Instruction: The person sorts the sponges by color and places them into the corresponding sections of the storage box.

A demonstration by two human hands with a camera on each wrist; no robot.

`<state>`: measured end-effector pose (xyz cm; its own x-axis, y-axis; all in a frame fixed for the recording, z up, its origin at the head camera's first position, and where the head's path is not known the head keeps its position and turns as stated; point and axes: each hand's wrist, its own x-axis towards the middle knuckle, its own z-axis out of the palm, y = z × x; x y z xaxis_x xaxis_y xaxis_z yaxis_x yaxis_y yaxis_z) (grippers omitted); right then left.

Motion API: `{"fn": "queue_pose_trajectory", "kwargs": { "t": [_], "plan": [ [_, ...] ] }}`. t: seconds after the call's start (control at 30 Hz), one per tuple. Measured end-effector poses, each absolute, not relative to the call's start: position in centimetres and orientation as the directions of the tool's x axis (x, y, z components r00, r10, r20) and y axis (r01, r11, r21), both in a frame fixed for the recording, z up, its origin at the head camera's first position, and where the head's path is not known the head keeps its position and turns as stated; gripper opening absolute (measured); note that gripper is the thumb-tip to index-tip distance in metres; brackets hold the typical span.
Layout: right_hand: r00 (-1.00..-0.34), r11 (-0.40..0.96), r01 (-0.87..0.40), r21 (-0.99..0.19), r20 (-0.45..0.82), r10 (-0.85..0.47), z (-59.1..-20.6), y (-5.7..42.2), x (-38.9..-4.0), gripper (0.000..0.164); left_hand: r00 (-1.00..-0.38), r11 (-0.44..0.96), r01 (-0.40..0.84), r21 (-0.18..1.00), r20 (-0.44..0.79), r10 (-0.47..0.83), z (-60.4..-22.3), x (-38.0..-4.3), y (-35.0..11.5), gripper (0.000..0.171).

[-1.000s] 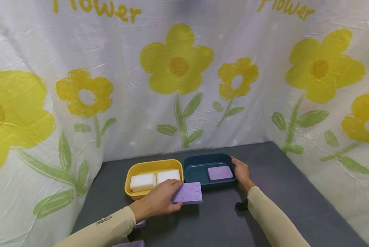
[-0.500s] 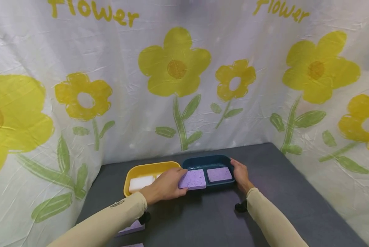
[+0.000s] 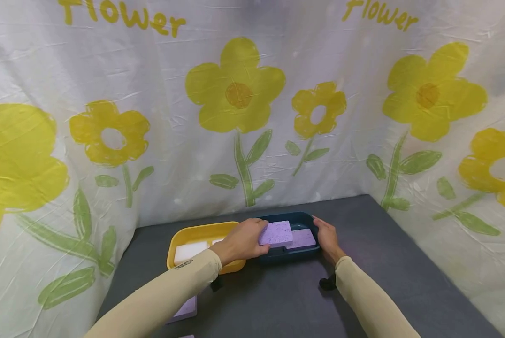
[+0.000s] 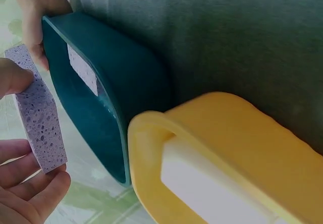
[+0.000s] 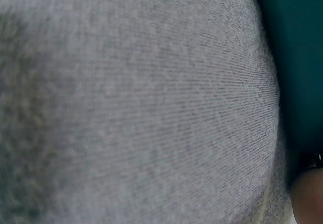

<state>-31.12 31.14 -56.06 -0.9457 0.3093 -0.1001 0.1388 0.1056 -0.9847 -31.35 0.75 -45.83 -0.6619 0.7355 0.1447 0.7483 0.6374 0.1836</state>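
My left hand point(image 3: 241, 239) pinches a purple, pitted sponge point(image 3: 278, 233) between thumb and fingers. In the head view this sponge hangs over the left part of the dark teal tray point(image 3: 294, 217), overlapping a second purple sponge point(image 3: 305, 238) that lies at the tray's right end. The left wrist view shows the held sponge point(image 4: 40, 118) apart from the tray's rim point(image 4: 112, 105). My right hand point(image 3: 327, 239) grips the tray's right end by the rim. The right wrist view holds mostly grey cloth and a strip of the teal wall point(image 5: 298, 57).
A yellow tray point(image 3: 202, 226) stands against the teal one on its left, with white sponge blocks point(image 3: 189, 252) inside, partly behind my left arm. More purple sponges point(image 3: 187, 310) lie on the dark grey table point(image 3: 269, 305) nearer me. A flower-printed curtain point(image 3: 159, 188) encloses the back and sides.
My left hand has carried the purple sponge rightward and away from me, from in front of the trays to over the teal tray. My right hand keeps its grip on the tray.
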Motion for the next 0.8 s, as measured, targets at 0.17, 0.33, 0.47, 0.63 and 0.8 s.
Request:
{"fn": "queue_pose_trajectory", "kwargs": {
  "t": [0.17, 0.33, 0.47, 0.63, 0.8],
  "plan": [
    [-0.942, 0.09, 0.143, -0.986, -0.107, 0.319, -55.9, 31.1, -31.2, 0.051, -0.67, 0.641, 0.739, 0.207, 0.14, 0.729, -46.2, -32.1, 2.5, 0.068],
    [-0.94, 0.085, 0.135, -0.987, -0.1, 0.325, -56.0, 31.2, -31.3, 0.051, -0.682, 0.645, 0.726, 0.236, 0.133, 0.719, -46.6, -32.9, 4.2, 0.067],
    [-0.939, 0.086, 0.135, -0.987, -0.1, 0.33, -56.1, 31.3, -31.3, 0.05, -0.677, 0.636, 0.729, 0.253, 0.134, 0.723, -47.1, -33.4, 5.4, 0.06],
    [-0.935, 0.086, 0.125, -0.988, -0.088, 0.343, -56.1, 31.3, -31.3, 0.05, -0.669, 0.629, 0.738, 0.242, 0.147, 0.729, -48.0, -33.9, 6.7, 0.045],
    [-0.939, 0.074, 0.117, -0.99, -0.086, 0.334, -56.0, 31.1, -31.3, 0.05, -0.684, 0.643, 0.723, 0.252, 0.138, 0.716, -49.0, -34.1, 7.5, 0.042]
  ]
}}
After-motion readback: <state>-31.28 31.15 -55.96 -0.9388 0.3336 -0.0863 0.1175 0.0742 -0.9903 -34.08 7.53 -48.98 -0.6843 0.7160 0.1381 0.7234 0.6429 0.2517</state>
